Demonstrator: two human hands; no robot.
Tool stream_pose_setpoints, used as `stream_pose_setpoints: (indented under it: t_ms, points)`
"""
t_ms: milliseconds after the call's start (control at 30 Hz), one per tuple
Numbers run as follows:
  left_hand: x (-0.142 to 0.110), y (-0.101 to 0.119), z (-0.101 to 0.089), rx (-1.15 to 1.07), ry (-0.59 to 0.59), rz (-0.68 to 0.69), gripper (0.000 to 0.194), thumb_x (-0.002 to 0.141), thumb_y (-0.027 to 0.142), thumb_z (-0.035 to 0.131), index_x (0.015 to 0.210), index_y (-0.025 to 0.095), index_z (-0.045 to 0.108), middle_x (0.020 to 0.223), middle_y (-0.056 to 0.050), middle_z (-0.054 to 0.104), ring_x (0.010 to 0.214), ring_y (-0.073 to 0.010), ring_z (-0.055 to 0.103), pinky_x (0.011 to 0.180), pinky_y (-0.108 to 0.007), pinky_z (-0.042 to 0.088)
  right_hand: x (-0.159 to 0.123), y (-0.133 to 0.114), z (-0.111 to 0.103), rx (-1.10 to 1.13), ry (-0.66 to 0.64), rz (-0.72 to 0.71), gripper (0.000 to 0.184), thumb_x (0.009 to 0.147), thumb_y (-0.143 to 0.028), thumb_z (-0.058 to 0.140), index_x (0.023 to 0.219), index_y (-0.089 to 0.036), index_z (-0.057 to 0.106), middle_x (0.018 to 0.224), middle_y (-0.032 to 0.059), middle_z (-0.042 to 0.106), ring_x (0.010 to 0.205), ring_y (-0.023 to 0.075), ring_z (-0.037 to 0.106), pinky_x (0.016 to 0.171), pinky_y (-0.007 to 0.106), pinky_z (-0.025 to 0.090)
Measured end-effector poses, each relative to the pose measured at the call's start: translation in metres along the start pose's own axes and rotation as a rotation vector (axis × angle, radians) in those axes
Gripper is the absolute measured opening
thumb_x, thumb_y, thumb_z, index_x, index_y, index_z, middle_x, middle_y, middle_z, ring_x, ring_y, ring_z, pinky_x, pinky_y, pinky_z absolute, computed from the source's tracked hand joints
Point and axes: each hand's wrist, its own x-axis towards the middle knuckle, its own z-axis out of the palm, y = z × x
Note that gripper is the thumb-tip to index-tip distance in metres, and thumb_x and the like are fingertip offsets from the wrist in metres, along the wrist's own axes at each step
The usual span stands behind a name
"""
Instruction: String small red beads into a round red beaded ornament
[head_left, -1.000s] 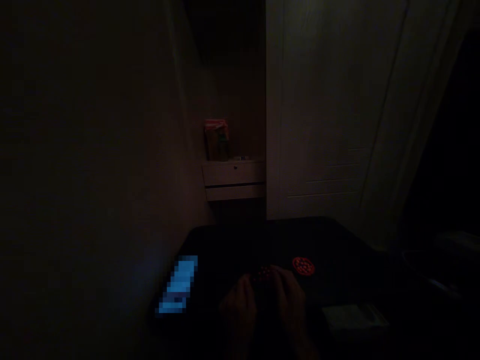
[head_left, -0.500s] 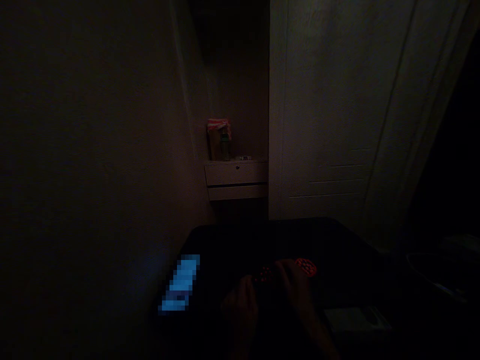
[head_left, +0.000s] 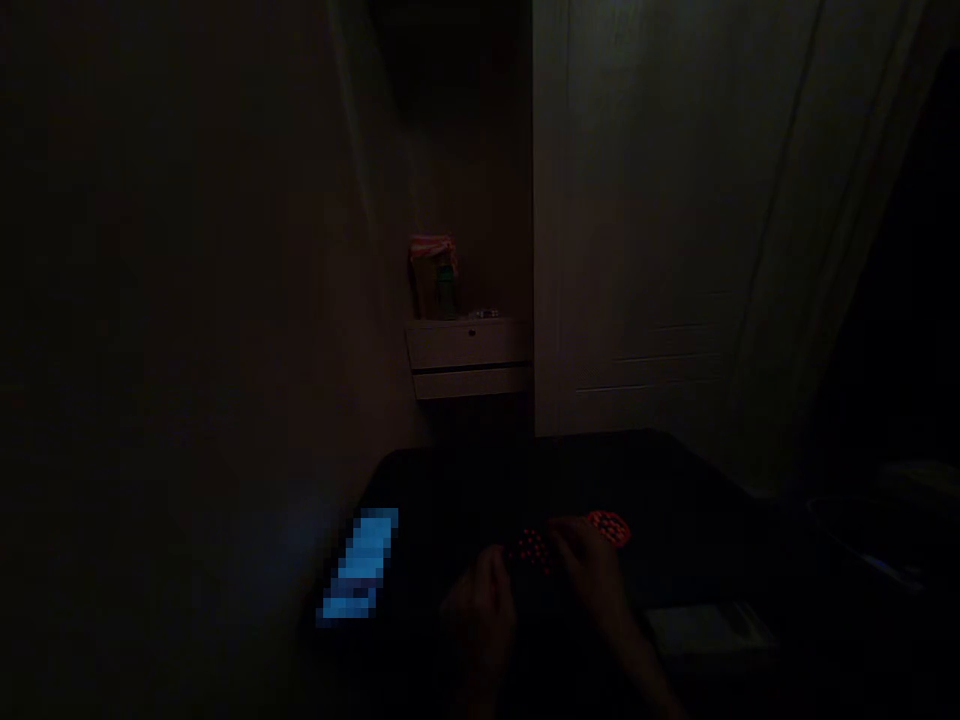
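In the very dark head view, several small red bead-like pieces (head_left: 534,548) lie on the dark tabletop between my two hands. My left hand (head_left: 480,603) is to the left of them, its fingers pinched together; anything in them is too dark to make out. My right hand (head_left: 592,568) reaches in from the right, with its fingers curled and pressed together beside the red pieces. What it holds, if anything, is hidden. Just beyond my right hand sits a round red-rimmed dish (head_left: 625,530) with more small red pieces, partly covered by that hand.
A lit phone-like screen (head_left: 364,565), blurred into squares, lies at the table's left side. A pale flat box-like item (head_left: 709,630) is at the right front. Behind the dark table (head_left: 540,460) are a drawer unit (head_left: 472,348) and a large pale panel (head_left: 660,220).
The view has shifted very slightly. Slightly more of the red pieces show between my hands. Both hands keep nearly the same place and pose.
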Motion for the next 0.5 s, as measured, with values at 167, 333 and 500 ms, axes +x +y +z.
stream_pose_setpoints:
  t_ms: [167, 333, 500]
  points:
    - [-0.0008, -0.0010, 0.0020, 0.008, 0.006, 0.005, 0.035, 0.103, 0.023, 0.039, 0.096, 0.021, 0.072, 0.083, -0.004, 0.081, 0.067, -0.0164, 0.075, 0.060, -0.023, 0.053, -0.0006, 0.0024, 0.0012, -0.032, -0.005, -0.006, 0.025, 0.094, -0.036, 0.056, 0.091, -0.022, 0.077, 0.089, 0.0090, 0.077, 0.085, 0.0271, 0.072, 0.078, 0.040, 0.056]
    - [-0.0023, -0.0027, 0.0038, 0.009, -0.029, -0.003, 0.032, 0.103, 0.023, 0.040, 0.097, 0.021, 0.072, 0.082, -0.004, 0.080, 0.066, -0.0163, 0.074, 0.060, -0.023, 0.052, 0.0006, 0.0055, 0.0026, -0.080, -0.014, -0.009, 0.023, 0.092, -0.033, 0.057, 0.083, -0.022, 0.075, 0.084, 0.0085, 0.075, 0.081, 0.0278, 0.070, 0.075, 0.040, 0.053]
    - [-0.0021, -0.0021, 0.0023, 0.003, -0.014, 0.006, 0.033, 0.103, 0.024, 0.040, 0.097, 0.021, 0.072, 0.085, -0.004, 0.081, 0.070, -0.0169, 0.075, 0.061, -0.023, 0.053, 0.0015, 0.0084, 0.0040, -0.102, -0.038, -0.018, 0.024, 0.091, -0.032, 0.056, 0.081, -0.023, 0.076, 0.082, 0.0086, 0.074, 0.080, 0.0279, 0.070, 0.074, 0.039, 0.053]
